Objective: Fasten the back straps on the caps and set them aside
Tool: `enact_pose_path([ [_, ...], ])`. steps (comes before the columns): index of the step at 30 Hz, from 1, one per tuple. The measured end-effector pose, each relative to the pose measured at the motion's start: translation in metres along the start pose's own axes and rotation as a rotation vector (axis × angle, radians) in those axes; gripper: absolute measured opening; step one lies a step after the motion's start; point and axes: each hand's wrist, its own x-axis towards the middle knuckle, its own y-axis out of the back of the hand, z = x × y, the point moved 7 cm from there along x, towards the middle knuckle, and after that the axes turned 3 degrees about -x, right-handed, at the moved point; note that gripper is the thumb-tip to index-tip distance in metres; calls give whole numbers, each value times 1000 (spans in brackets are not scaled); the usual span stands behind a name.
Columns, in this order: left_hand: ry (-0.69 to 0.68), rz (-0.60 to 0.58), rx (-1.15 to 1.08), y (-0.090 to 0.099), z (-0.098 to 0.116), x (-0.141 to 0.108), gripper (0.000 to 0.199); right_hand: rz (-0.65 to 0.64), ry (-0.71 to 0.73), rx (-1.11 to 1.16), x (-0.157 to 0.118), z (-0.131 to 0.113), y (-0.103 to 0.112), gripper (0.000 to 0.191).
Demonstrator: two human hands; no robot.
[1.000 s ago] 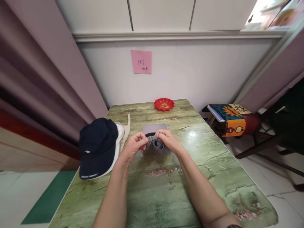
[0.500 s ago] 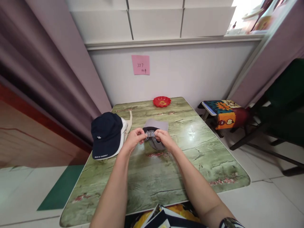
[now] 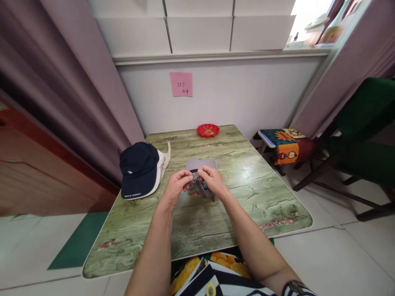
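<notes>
A grey cap (image 3: 202, 164) is held over the middle of the table, its brim pointing toward the wall. My left hand (image 3: 177, 186) pinches one side of the strap at the cap's back. Close beside it, my right hand (image 3: 213, 181) grips the strap's other side, with a small metal buckle between the two. Fingers hide part of the buckle and strap. To the left lies a navy cap (image 3: 139, 168) stacked on a white cap (image 3: 161, 164), with a beige strap (image 3: 168, 154) sticking out toward the back.
A red scalloped dish (image 3: 207, 130) sits at the far edge of the green wood-patterned table (image 3: 142, 238). On the wall hangs a pink note (image 3: 181, 84). A stool with a patterned cloth (image 3: 286, 150) and a dark green chair (image 3: 364, 111) stand to the right.
My hands have come closer together on the strap, and the buckle shows less between them. The grey cap has tipped slightly. The camera view has shifted a little.
</notes>
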Motion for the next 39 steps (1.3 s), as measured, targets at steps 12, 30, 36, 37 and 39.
enact_pose_path([
  [12,86,-136,-314,-21,-5,-15,30,-136,-190,674,-16,-7,-29,44],
  [30,81,-107,-266,-19,-5,-17,37,-81,-271,780,-17,3,-36,49],
  [36,86,-98,-57,-19,-8,-16,41,-113,-235,735,-20,-1,-39,49],
  [37,88,-103,-78,-19,-8,-16,41,-127,-232,733,-20,-2,-39,48],
  [39,100,-113,-127,-21,-9,-17,41,-140,-238,743,-21,-2,-40,45],
])
